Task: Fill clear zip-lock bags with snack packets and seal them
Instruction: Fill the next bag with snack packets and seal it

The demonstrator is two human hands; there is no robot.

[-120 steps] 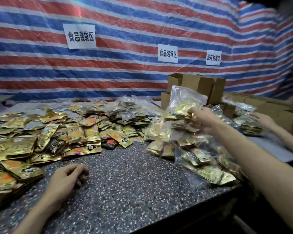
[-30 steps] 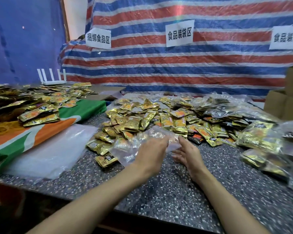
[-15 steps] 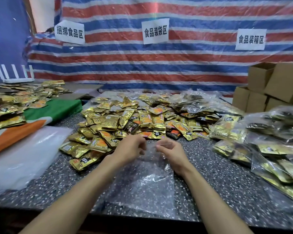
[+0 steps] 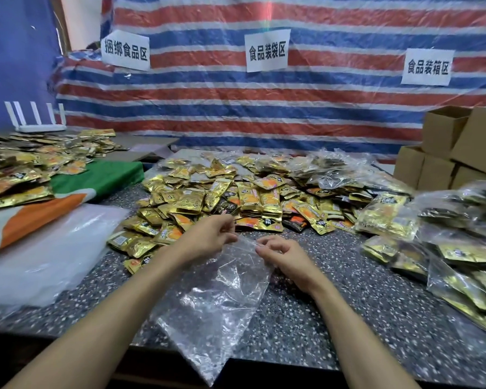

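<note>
Right now your left hand point(image 4: 208, 237) pinches the mouth of the zip-lock bag point(image 4: 222, 299), fingers point(image 4: 230, 224) clamped on its rim. Your right hand point(image 4: 286, 259) pinches the same rim just beside it. The empty bag trails from your fingers back toward you across the surface point(image 4: 306, 304), long axis near-to-far, mouth facing the snack packets point(image 4: 250, 197) just beyond. Pull unevenly with the 2 hands and the slick film could slip free.

Two hands point(image 4: 205, 238), one empty zip-lock bag point(image 4: 216, 304), three wall signs point(image 4: 267, 50)
</note>
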